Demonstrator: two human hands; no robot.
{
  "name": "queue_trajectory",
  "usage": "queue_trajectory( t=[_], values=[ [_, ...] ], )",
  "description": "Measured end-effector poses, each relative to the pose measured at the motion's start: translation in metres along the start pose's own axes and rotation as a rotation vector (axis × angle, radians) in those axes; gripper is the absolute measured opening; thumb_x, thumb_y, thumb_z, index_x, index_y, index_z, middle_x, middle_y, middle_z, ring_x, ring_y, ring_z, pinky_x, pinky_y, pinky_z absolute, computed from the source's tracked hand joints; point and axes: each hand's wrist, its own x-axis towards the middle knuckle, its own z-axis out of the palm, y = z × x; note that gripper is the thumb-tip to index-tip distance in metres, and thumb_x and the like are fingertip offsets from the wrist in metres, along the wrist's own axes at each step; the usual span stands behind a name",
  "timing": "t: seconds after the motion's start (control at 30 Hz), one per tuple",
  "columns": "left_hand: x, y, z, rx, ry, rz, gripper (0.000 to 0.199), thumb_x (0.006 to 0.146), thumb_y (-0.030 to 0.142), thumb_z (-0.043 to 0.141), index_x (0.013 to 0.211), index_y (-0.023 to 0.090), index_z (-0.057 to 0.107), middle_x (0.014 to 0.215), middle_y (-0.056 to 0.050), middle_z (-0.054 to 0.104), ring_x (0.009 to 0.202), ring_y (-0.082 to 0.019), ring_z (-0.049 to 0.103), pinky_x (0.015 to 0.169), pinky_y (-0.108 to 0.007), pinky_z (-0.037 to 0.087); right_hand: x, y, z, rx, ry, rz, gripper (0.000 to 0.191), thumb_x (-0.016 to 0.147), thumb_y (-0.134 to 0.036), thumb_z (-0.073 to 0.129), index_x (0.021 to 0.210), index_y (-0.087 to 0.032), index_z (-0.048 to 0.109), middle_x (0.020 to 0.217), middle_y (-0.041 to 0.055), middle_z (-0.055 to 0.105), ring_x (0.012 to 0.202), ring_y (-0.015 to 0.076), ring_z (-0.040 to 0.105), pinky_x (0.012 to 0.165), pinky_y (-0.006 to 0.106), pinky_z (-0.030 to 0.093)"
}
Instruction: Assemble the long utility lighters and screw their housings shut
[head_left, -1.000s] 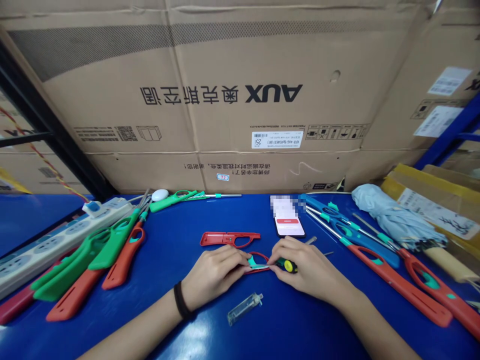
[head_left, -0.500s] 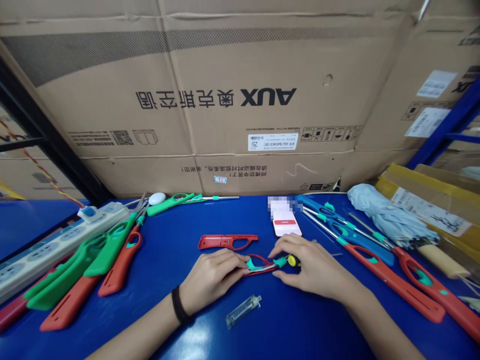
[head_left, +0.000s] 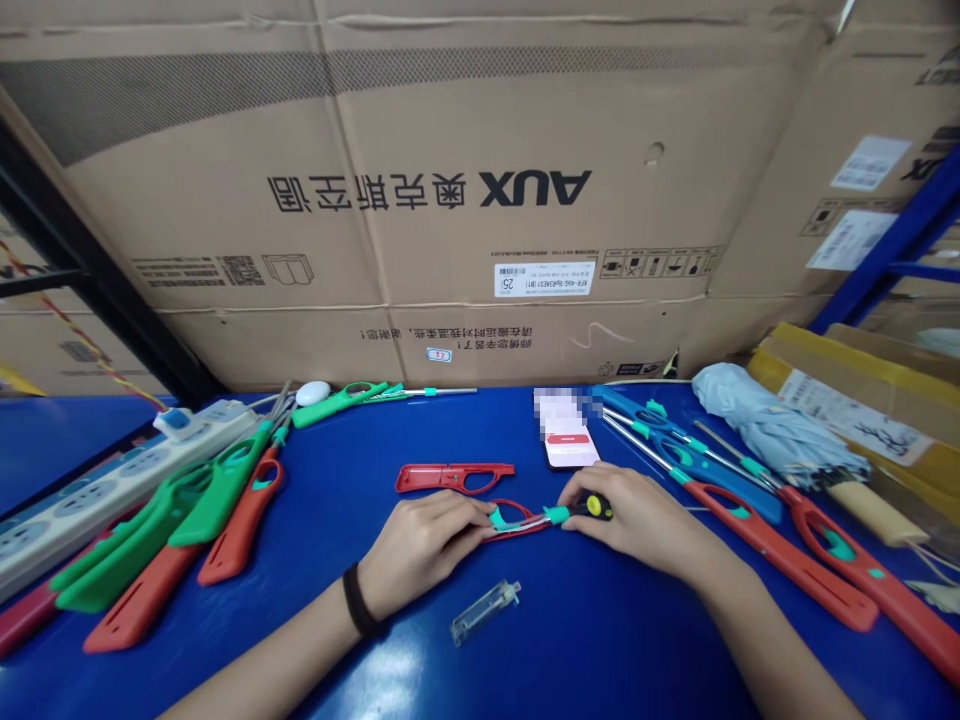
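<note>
My left hand (head_left: pixel 427 545) pinches the handle end of an opened red lighter shell (head_left: pixel 514 505), where a teal trigger (head_left: pixel 498 519) shows. At the shell's right end sits a teal collar (head_left: pixel 556 515). My right hand (head_left: pixel 637 515) has its fingers closed beside this collar, around the lighter's rod end, which they mostly hide. A black and yellow screwdriver handle (head_left: pixel 597 505) shows within the right hand. Behind the left hand lies a separate red shell half (head_left: pixel 454 478). Nearer the table's front is a clear fuel tank (head_left: pixel 485 611).
A phone (head_left: pixel 568 440) lies behind the right hand. Green and red lighters (head_left: pixel 225 490) and a power strip (head_left: pixel 97 495) are at left. Red and blue lighters (head_left: pixel 787 560), an umbrella (head_left: pixel 772 420) and a carton (head_left: pixel 862 400) stand at right. Behind is a large cardboard box (head_left: pixel 420 120).
My right fingers have closed and moved slightly right at the collar. The screwdriver handle has shifted right and up with them. My left hand keeps its pinch, slightly farther left.
</note>
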Motion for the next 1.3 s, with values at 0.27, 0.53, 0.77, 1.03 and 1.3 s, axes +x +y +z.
queue_trajectory(
  t=[0.27, 0.53, 0.77, 1.03, 1.3],
  values=[
    [-0.001, -0.001, 0.0, -0.016, -0.001, -0.007, 0.011, 0.093, 0.021, 0.053, 0.093, 0.018, 0.064, 0.092, -0.004, 0.073, 0.083, -0.015, 0.069, 0.075, -0.024, 0.056, 0.0, 0.0, 0.0, -0.007, -0.024, -0.029, 0.011, 0.084, -0.032, 0.063, 0.091, -0.029, 0.071, 0.094, 0.0005, 0.072, 0.087, 0.0227, 0.065, 0.074, 0.031, 0.047],
    [0.0, 0.0, 0.0, -0.024, 0.002, -0.004, 0.01, 0.092, 0.02, 0.054, 0.093, 0.018, 0.063, 0.092, -0.004, 0.073, 0.083, -0.016, 0.069, 0.075, -0.025, 0.057, -0.002, 0.004, 0.002, -0.002, -0.024, -0.052, 0.02, 0.089, -0.039, 0.057, 0.1, -0.031, 0.071, 0.098, 0.003, 0.068, 0.093, 0.0223, 0.062, 0.081, 0.033, 0.047],
    [0.0, -0.001, 0.001, -0.025, 0.002, -0.007, 0.009, 0.092, 0.02, 0.055, 0.092, 0.017, 0.063, 0.092, -0.003, 0.073, 0.083, -0.015, 0.069, 0.074, -0.025, 0.056, -0.001, 0.002, 0.004, 0.041, -0.033, -0.047, 0.019, 0.089, -0.04, 0.057, 0.098, -0.029, 0.07, 0.101, 0.002, 0.067, 0.096, 0.0216, 0.061, 0.084, 0.033, 0.045],
    [-0.002, -0.002, 0.001, -0.02, -0.014, -0.004, 0.009, 0.092, 0.019, 0.054, 0.094, 0.018, 0.063, 0.094, -0.003, 0.072, 0.085, -0.015, 0.069, 0.076, -0.025, 0.056, 0.003, 0.0, 0.007, 0.026, -0.037, -0.043, 0.019, 0.081, -0.044, 0.066, 0.092, -0.028, 0.068, 0.1, 0.0006, 0.068, 0.093, 0.0216, 0.062, 0.078, 0.031, 0.045],
    [-0.001, -0.002, 0.002, -0.022, -0.01, -0.008, 0.008, 0.092, 0.02, 0.055, 0.092, 0.018, 0.062, 0.095, -0.003, 0.072, 0.085, -0.015, 0.069, 0.075, -0.024, 0.056, -0.002, 0.014, -0.002, -0.016, -0.006, -0.011, 0.015, 0.075, -0.038, 0.073, 0.086, -0.028, 0.072, 0.096, 0.0008, 0.068, 0.09, 0.0214, 0.063, 0.081, 0.031, 0.045]
  ],
)
